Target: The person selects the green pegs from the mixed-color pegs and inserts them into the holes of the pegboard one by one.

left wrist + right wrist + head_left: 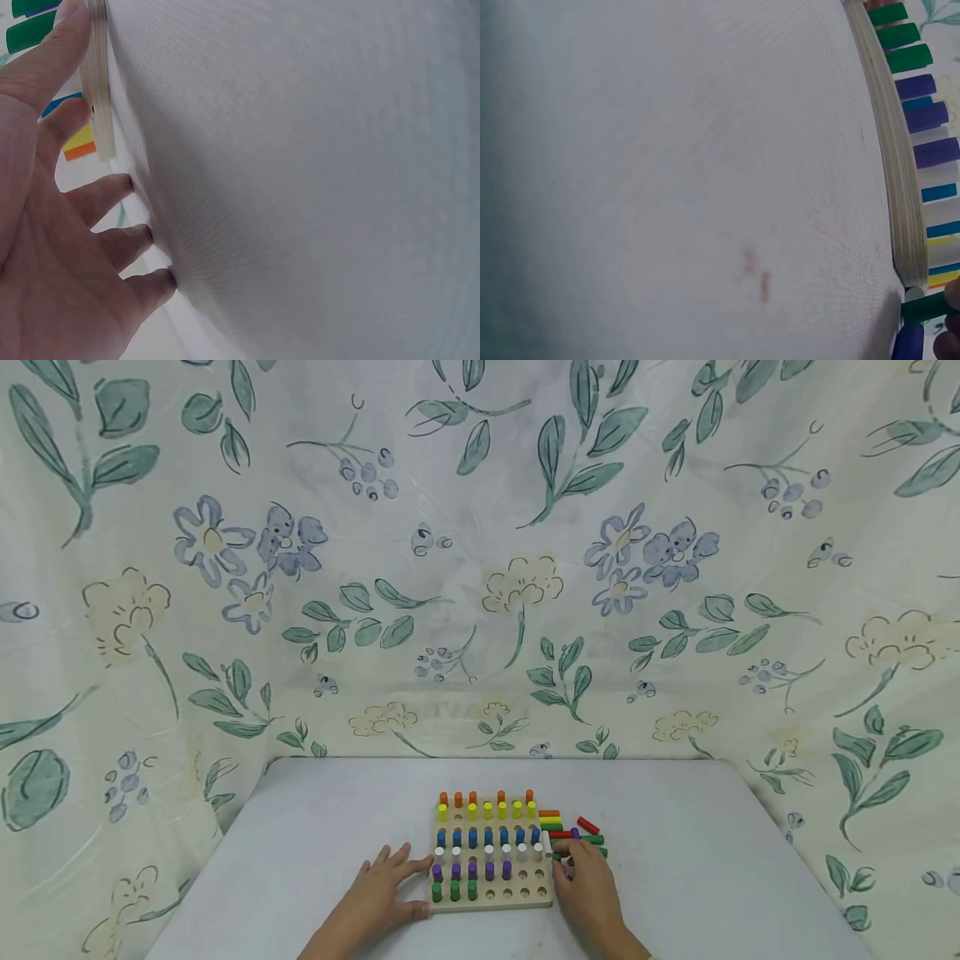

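A wooden peg board [491, 907] lies flat on the table, with rows of orange, yellow, blue, white, purple and green pegs standing in its holes. At its left edge is my left hand [377, 892], fingers spread, the thumb and index fingertip touching the side. The right wrist view shows a green peg [924, 308] pinched at the fingertips of my right hand [590, 893], just off the board's right edge. A purple peg [908, 343] is close below it in that view. Beside the board's right edge is a white peg [546, 842].
Loose pegs lie to the right of the board, among them an orange peg [550, 814], a yellow peg [551, 820] and a red peg [588, 825]. The white table [315, 810] ends at a floral curtain [465, 635] at the back and sides.
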{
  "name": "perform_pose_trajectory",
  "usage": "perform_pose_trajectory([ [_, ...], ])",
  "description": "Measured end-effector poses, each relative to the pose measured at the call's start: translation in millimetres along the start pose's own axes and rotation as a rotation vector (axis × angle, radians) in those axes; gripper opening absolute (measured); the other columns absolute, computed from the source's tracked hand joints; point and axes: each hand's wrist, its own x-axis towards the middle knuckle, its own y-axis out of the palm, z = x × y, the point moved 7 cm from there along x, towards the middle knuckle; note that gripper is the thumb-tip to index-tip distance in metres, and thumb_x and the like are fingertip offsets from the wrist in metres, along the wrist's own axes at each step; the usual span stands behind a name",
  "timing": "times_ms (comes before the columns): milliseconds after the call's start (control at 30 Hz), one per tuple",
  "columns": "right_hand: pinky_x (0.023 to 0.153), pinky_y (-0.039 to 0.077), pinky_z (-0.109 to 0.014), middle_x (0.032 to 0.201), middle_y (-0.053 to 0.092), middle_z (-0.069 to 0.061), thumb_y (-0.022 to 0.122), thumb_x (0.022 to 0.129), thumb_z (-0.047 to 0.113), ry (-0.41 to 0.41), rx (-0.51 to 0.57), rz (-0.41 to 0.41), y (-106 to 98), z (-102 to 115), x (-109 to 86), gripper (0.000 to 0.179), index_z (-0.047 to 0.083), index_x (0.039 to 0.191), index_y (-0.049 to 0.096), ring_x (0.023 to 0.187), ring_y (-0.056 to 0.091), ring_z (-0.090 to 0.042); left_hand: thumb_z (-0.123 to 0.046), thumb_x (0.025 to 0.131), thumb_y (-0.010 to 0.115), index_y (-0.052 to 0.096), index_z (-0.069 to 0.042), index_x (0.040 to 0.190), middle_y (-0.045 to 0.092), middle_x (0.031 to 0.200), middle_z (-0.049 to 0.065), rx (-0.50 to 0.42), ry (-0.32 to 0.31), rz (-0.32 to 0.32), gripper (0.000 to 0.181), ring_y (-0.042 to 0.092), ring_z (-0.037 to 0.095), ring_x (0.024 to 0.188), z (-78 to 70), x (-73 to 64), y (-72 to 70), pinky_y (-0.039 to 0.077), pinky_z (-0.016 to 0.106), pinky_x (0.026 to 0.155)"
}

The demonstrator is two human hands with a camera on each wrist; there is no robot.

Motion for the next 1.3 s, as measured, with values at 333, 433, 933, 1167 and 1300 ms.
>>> perform_pose_trajectory([
  [333, 0.08, 0.059, -0.037, 0.096, 0.06, 0.003, 0.076, 0.089, 0.01, -0.002, 0.012, -0.014, -0.8, 0.9, -0.4, 0.017, 0.01, 0.104, 0.067, 0.088, 0.059, -0.013, -0.054, 0.074, 0.084, 0.062, -0.019, 0.141, 0.042, 0.155, 0.027, 0.01, 0.003, -0.003, 0.079, 0.022, 0.057, 0.146, 0.0, 0.1, 0.1, 0.013, 0.076, 0.115],
  [433, 0.08, 0.058, -0.036, 0.096, 0.06, 0.003, 0.076, 0.089, 0.011, 0.0, 0.012, -0.016, -1.1, 1.4, -0.8, 0.017, 0.01, 0.104, 0.067, 0.088, 0.059, -0.013, -0.053, 0.074, 0.084, 0.062, -0.019, 0.141, 0.042, 0.155, 0.027, 0.008, 0.002, -0.005, 0.079, 0.022, 0.058, 0.146, 0.2, 0.3, 0.1, 0.012, 0.076, 0.114],
  [933, 0.078, 0.056, -0.033, 0.098, 0.06, 0.004, 0.077, 0.089, 0.014, -0.036, 0.016, -0.04, -6.0, 6.4, -5.3, 0.017, 0.012, 0.104, 0.067, 0.088, 0.056, -0.011, -0.054, 0.074, 0.084, 0.062, -0.02, 0.141, 0.041, 0.155, 0.027, 0.012, -0.005, 0.001, 0.079, 0.021, 0.058, 0.146, 1.5, 1.4, 2.0, 0.012, 0.076, 0.115],
  [1167, 0.077, 0.057, -0.031, 0.098, 0.061, 0.005, 0.078, 0.089, 0.015, -0.088, 0.024, -0.06, -9.4, 10.2, -8.1, 0.018, 0.014, 0.103, 0.068, 0.089, 0.056, -0.009, -0.054, 0.074, 0.084, 0.062, -0.021, 0.142, 0.041, 0.155, 0.027, 0.007, -0.009, 0.0, 0.079, 0.021, 0.058, 0.146, 2.4, 1.1, 2.2, 0.012, 0.076, 0.115],
  [1300, 0.076, 0.057, -0.029, 0.097, 0.061, 0.006, 0.078, 0.089, 0.015, -0.106, 0.02, -0.055, -10.4, 12.2, -8.2, 0.018, 0.014, 0.103, 0.068, 0.089, 0.057, -0.009, -0.054, 0.074, 0.084, 0.062, -0.02, 0.142, 0.041, 0.155, 0.027, 0.006, -0.014, 0.004, 0.079, 0.02, 0.057, 0.146, 2.5, 2.0, 2.1, 0.011, 0.075, 0.115],
])
